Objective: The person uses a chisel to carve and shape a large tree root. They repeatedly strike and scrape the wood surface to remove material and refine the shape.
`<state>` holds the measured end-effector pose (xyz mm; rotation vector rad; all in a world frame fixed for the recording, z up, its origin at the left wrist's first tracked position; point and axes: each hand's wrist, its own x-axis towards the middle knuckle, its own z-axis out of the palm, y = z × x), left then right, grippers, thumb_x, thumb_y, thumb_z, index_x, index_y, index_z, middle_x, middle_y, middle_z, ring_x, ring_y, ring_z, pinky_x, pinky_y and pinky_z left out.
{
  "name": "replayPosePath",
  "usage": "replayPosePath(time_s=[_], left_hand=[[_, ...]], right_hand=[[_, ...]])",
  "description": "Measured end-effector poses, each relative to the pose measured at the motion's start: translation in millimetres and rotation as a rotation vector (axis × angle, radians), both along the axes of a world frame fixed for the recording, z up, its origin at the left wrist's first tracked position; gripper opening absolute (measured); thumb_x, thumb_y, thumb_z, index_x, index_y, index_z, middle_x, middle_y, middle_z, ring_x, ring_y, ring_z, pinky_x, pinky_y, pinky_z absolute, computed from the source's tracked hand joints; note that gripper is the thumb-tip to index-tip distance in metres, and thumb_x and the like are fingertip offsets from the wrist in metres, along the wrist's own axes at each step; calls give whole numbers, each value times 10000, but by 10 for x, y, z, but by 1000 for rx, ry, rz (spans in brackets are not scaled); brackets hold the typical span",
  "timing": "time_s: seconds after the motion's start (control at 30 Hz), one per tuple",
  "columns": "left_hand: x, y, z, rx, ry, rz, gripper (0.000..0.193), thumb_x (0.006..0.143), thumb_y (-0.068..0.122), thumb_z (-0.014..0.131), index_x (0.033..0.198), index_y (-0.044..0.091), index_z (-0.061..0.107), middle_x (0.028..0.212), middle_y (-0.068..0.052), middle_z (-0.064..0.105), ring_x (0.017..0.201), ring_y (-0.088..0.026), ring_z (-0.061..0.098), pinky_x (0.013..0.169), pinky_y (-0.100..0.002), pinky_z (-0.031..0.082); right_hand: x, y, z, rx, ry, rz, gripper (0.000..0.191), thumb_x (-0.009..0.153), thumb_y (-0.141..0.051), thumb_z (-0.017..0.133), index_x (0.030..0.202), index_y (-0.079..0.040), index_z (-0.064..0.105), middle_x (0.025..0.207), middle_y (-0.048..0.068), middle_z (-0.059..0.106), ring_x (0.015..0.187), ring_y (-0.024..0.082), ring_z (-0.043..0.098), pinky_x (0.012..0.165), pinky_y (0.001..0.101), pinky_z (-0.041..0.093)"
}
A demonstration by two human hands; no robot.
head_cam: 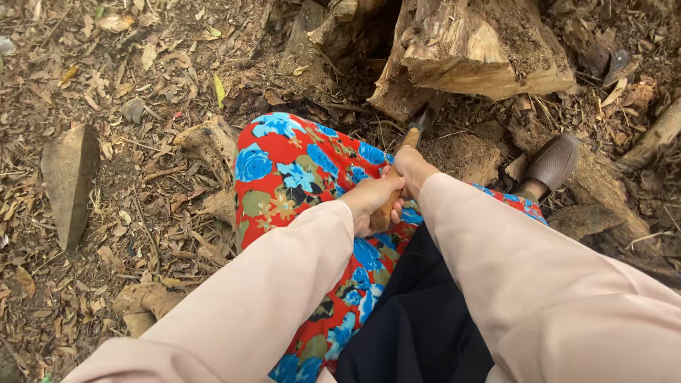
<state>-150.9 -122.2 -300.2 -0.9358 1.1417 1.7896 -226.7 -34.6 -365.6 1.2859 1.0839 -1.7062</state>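
Both my hands grip one wooden tool handle (410, 137) that points away from me toward a big split log (468, 50). My left hand (370, 201) is closed around the near end of the handle. My right hand (411, 167) is closed on it just ahead of the left. The tool's dark head (425, 117) reaches under the log's lower edge, and its tip is hidden there. Pale pink sleeves cover both arms. A red and blue flowered cloth (298, 177) lies over my left leg beneath the hands.
My brown shoe (552, 164) rests on a chunk of wood at right. A grey pointed stone (69, 181) stands on the leaf litter at left. Broken wood pieces (213, 145) and dry leaves cover the ground, with a branch (652, 138) at far right.
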Motion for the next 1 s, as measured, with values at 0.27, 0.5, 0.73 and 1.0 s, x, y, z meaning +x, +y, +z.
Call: replayPosePath(time_s=[0.27, 0.5, 0.73, 1.0], left_hand=[[127, 133, 473, -32, 111, -53, 348, 909, 66, 589, 1171, 232, 431, 769, -42, 529, 572, -140, 525, 470, -316, 478], [335, -147, 840, 9, 33, 4, 394, 922, 50, 618, 1197, 255, 422, 741, -19, 521, 583, -119, 523, 465, -282, 462], [-212, 43, 408, 28, -9, -40, 367, 943, 62, 598, 1213, 259, 446, 734, -25, 489, 580, -116, 494, 443, -246, 438], [198, 17, 442, -3, -45, 78, 83, 972, 148, 611, 966, 111, 536, 791, -34, 518, 618, -119, 514, 481, -253, 449]], right_hand=[[216, 160, 234, -494, 139, -184, 559, 1064, -574, 252, 828, -87, 394, 647, 54, 453, 545, 206, 441, 469, 373, 415], [364, -90, 273, -489, 100, -260, 592, 1057, -608, 209, 830, -87, 375, 653, 55, 439, 561, 197, 430, 487, 359, 409], [61, -103, -55, -372, 48, -157, 643, 1046, -660, 223, 869, -70, 408, 664, 71, 470, 551, 227, 452, 464, 397, 409], [208, 86, -44, -380, 9, -200, 580, 1042, -676, 258, 958, -114, 374, 656, 59, 466, 545, 187, 435, 443, 354, 412]])
